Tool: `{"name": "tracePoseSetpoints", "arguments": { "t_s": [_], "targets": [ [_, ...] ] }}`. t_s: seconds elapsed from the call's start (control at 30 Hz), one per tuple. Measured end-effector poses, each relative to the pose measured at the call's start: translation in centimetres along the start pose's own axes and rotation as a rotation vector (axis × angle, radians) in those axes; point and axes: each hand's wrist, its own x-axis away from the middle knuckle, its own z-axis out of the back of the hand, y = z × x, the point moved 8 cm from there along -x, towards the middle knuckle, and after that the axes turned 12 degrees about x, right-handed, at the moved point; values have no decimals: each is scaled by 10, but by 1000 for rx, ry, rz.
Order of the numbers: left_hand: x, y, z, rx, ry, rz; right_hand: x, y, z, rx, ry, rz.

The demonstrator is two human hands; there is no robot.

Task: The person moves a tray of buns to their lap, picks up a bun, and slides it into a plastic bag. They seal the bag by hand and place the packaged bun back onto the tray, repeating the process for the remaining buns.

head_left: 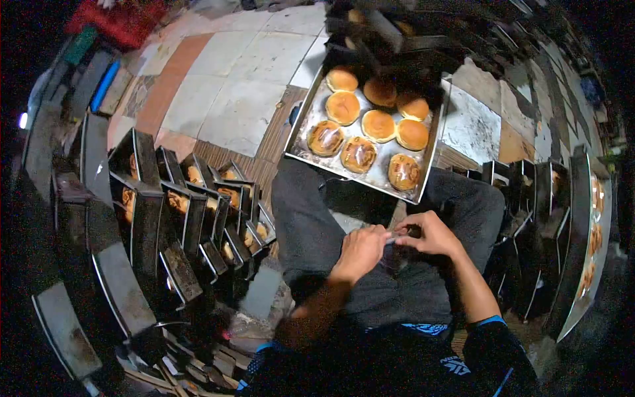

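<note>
My left hand (364, 250) and my right hand (426, 235) meet above my lap, fingertips pinched together around something thin, pale and clear-looking, too small to name for certain. Just beyond them a metal tray (360, 180) rests tilted by my knees. Round golden buns (378, 126) lie on it in rows. Those nearest me, such as the bun in printed clear wrap (358, 154), are packed; the ones farther back look bare. Neither hand touches the tray.
Stacked dark metal tins holding bread (177, 202) stand at the left. More tins (522, 198) and a long tray of buns (582, 264) are at the right. Floor tiles (231, 99) stretch ahead, with a red object (119, 23) at the far left.
</note>
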Motion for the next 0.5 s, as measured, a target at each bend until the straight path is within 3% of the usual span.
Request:
{"name": "tracePoseSetpoints", "arguments": {
  "t_s": [0.17,0.23,0.27,0.3,0.37,0.43,0.47,0.5],
  "targets": [
    [-5,8,12,78,27,154,25,2,17,203,340,41],
    [-1,15,29,136,102,-30,47,-1,65,53,835,-82],
    [-5,14,32,254,28,-75,52,6,77,-114,960,-109],
    [-7,1,37,486,91,47,51,15,83,-297,1018,-169],
    [-8,-20,51,1272,405,205,41,6,87,-419,929,-147],
    [-9,-46,71,1238,547,264,29,-13,73,-482,773,-191],
    [-8,-51,87,1199,633,221,27,-37,81,-233,855,-13],
    [-6,-56,104,1136,727,221,20,-47,81,-191,853,57]
  ]
}}
